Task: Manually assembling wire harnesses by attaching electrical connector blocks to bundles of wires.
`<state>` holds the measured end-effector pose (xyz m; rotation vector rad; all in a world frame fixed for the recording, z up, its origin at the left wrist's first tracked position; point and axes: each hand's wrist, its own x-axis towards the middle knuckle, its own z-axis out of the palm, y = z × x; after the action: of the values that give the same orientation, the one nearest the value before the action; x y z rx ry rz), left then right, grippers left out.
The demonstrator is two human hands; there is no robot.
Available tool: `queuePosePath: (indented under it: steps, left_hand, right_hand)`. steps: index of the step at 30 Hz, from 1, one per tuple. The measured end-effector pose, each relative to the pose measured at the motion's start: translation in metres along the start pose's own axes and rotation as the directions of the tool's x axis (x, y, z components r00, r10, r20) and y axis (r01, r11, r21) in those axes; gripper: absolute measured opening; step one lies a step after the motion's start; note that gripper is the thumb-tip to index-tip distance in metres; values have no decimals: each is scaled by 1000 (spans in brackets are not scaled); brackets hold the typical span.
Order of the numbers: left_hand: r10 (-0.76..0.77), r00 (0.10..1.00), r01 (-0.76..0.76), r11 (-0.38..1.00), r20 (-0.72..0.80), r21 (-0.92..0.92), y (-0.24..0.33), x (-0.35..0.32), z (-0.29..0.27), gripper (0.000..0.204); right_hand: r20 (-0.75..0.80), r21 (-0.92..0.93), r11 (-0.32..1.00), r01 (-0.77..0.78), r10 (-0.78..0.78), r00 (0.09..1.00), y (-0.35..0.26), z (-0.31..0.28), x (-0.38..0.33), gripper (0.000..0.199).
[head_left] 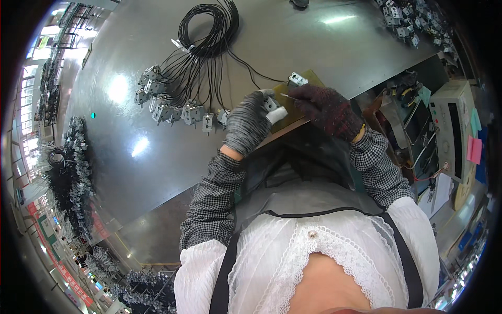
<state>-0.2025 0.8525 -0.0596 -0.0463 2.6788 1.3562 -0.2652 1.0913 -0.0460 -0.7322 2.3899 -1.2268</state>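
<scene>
Grey-gloved, your left hand (247, 124) holds a metal block (270, 103), your right hand (327, 110) a slim tool (286, 95); tool-work, seemingly, next needing steady aim.

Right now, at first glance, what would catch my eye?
Probably the coil of black cable at the top, fanning down to small metal boxes on the grey table. Next, the left hand, gloved in grey, and the right hand, gloved in dark red, close together by the table's near edge.
</scene>
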Motion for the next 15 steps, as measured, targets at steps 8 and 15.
queuePosePath:
  steps: [8,15]
  left_hand:
    - [93,994,-62,897,-50,437,24,3,9,63]
    - [33,999,-25,882,-7,471,31,13,12,59]
  right_hand:
    - [-45,-236,941,241,-259,965,-35,-4,-6,19]
    - [30,-555,790,260,-293,956,-32,-10,-9,17]
